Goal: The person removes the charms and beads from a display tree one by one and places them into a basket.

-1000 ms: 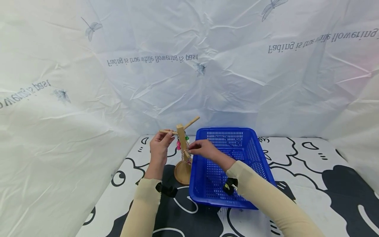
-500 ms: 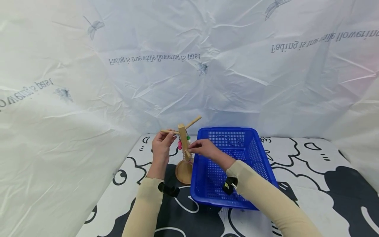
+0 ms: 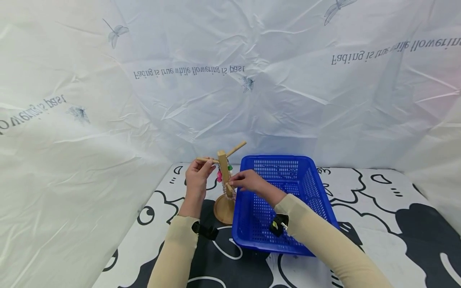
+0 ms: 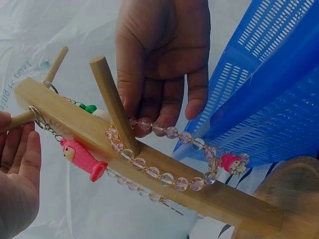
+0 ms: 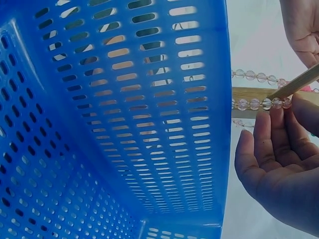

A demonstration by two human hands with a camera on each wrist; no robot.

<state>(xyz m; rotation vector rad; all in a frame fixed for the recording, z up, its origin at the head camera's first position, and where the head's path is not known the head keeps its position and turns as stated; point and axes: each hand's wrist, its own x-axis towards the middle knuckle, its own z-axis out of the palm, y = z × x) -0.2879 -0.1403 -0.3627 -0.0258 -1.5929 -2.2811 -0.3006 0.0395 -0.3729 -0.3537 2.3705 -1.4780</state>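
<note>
Head view: nine o'clock peg (image 3: 200,159) of the wooden stand (image 3: 223,170) is gripped between thumb and fingers of the left hand (image 3: 196,180). Bead bracelet (image 4: 181,184) is looped around the six o'clock peg (image 4: 107,84), pinched by thumb and fingers of the right hand (image 3: 250,181). Blue basket (image 3: 266,245) set at four o'clock. Step judged: bracelet being seated; next, loop probably to be settled, stand kept steady, pinch then released.

Two hands (image 3: 195,178) (image 3: 249,181), one basket (image 3: 268,245), one stand (image 3: 224,169), two keychains (image 4: 82,158) (image 4: 88,108), at least one bracelet (image 4: 181,183) show.
</note>
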